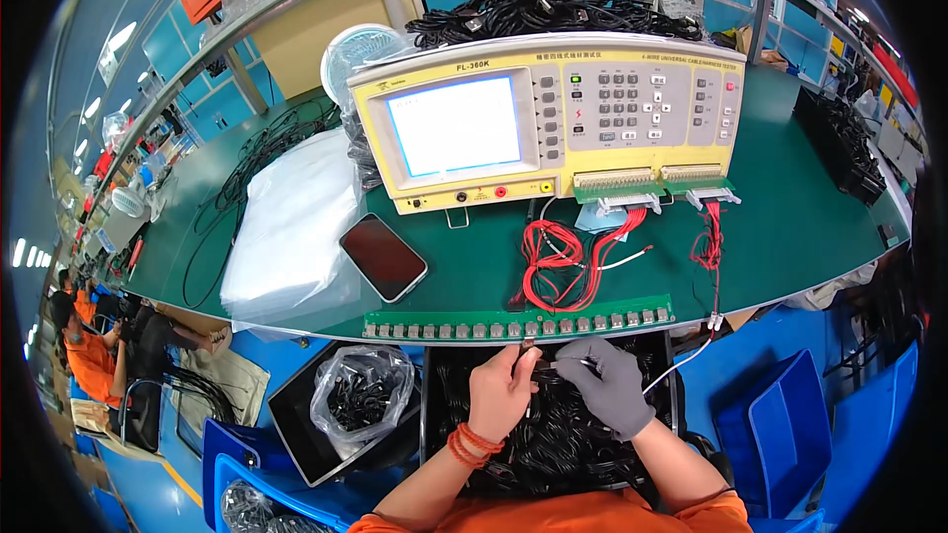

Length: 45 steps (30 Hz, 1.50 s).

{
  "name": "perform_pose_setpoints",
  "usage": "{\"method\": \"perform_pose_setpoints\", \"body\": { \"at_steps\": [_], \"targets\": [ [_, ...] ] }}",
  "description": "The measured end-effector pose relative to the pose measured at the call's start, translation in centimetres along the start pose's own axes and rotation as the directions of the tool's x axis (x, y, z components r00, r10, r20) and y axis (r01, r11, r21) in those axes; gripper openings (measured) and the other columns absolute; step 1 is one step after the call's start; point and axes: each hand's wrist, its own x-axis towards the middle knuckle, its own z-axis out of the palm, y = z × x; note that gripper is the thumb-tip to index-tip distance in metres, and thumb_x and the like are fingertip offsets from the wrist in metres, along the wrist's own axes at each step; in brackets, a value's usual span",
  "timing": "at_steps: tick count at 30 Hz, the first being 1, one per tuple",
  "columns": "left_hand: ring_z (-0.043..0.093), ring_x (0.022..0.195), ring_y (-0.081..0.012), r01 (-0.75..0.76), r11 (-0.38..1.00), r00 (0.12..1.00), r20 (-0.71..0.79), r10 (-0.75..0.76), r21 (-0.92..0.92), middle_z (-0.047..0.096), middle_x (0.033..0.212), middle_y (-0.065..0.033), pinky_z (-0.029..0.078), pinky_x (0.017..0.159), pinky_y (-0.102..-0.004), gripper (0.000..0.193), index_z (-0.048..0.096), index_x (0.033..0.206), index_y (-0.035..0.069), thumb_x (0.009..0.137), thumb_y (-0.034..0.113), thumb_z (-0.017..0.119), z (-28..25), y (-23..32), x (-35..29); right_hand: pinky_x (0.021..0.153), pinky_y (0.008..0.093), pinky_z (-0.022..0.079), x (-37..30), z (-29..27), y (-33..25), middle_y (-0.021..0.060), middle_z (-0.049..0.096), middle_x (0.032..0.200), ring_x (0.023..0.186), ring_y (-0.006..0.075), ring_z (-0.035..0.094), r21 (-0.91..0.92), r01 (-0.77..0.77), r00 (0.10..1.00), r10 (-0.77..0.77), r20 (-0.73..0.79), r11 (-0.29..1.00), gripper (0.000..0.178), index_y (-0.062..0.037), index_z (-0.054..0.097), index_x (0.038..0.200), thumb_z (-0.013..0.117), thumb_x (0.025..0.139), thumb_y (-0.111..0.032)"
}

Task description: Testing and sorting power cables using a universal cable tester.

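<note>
My left hand [501, 393], bare with a red beaded bracelet, pinches a small cable connector [529, 342] against the front edge of the green connector board [454, 330]. A row of metal sockets runs along that board. Beside it, my right hand [610, 390], in a grey glove, has thumb and fingers closed on what looks like the end of a thin cable; the fingers partly cover it. Under both hands a black bin [427, 405] holds a heap of black cables [563, 434].
A yellow cable tester [573, 163] with a lit screen stands on the green table [770, 207]. Red wires [563, 257], a phone [384, 258] and plastic bags [296, 217] lie around it. At left is a bag of connectors [363, 390]; blue bins [780, 424] stand right. A person [94, 365] sits far left.
</note>
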Motion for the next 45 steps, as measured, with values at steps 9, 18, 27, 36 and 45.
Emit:
{"method": "perform_pose_setpoints", "body": {
  "at_steps": [9,18,27,36,45],
  "targets": [
    [0.049,0.046,-0.0076,0.694,0.597,0.706,0.546,-0.451,-0.403,0.058,0.065,-0.0037,0.032,0.037,-0.0199,0.035,0.058,0.086,0.005,0.097,0.037,0.051,-2.2,1.1,2.0,0.062,0.0266,0.048,2.8,-2.6,-1.9,0.0061,0.067,0.076,0.068,0.0092,0.061,0.115,-0.134,0.969,0.105,0.224,0.984,0.018,-0.0004,0.068,0.089,0.067,0.085,-0.018],
    [0.054,0.046,-0.0101,0.226,0.968,0.942,0.277,-0.188,-0.111,0.053,0.054,-0.0036,0.037,0.043,-0.0251,0.039,0.059,0.070,0.000,0.096,0.030,0.055,-1.0,-0.6,1.7,0.059,0.0281,0.047,2.8,-2.3,-2.4,0.0060,0.063,0.067,0.056,0.0191,0.061,-0.212,-0.017,0.964,0.073,0.257,0.977,0.014,-0.0084,0.066,0.089,0.062,0.086,-0.021],
    [0.034,0.045,-0.0049,0.653,0.561,0.751,0.533,-0.390,-0.509,0.044,0.058,0.0015,0.024,0.041,-0.0207,0.029,0.056,0.088,0.002,0.100,0.027,0.047,-2.2,1.3,2.9,0.058,0.0246,0.046,4.6,-2.7,-3.6,0.0045,0.064,0.068,0.061,0.0092,0.061,0.006,-0.065,0.941,0.059,0.334,0.998,0.019,-0.0047,0.066,0.090,0.060,0.089,-0.023],
    [0.056,0.056,-0.0162,0.205,0.963,0.917,0.310,-0.252,0.176,0.057,0.061,-0.0108,0.044,0.055,-0.0313,0.027,0.068,0.086,0.003,0.093,0.028,0.058,-7.8,1.0,-3.6,0.059,0.0238,0.050,1.8,-2.8,-5.6,0.0053,0.065,0.069,0.060,0.0112,0.063,0.093,-0.065,0.986,0.049,0.162,0.994,0.006,-0.0038,0.061,0.092,0.061,0.086,-0.006],
    [0.059,0.101,-0.0334,-0.036,0.526,0.985,-0.059,0.162,0.850,0.061,0.114,-0.0158,0.046,0.087,-0.0402,0.037,0.068,0.105,0.005,0.077,0.028,0.071,-15.7,-2.1,-4.0,0.054,0.0328,0.049,1.1,0.7,-2.7,0.0091,0.063,0.075,0.065,0.0238,0.065,-0.812,0.266,0.956,-0.035,0.291,0.520,0.033,-0.0112,0.069,0.086,0.070,0.078,-0.043]
  ]
}}
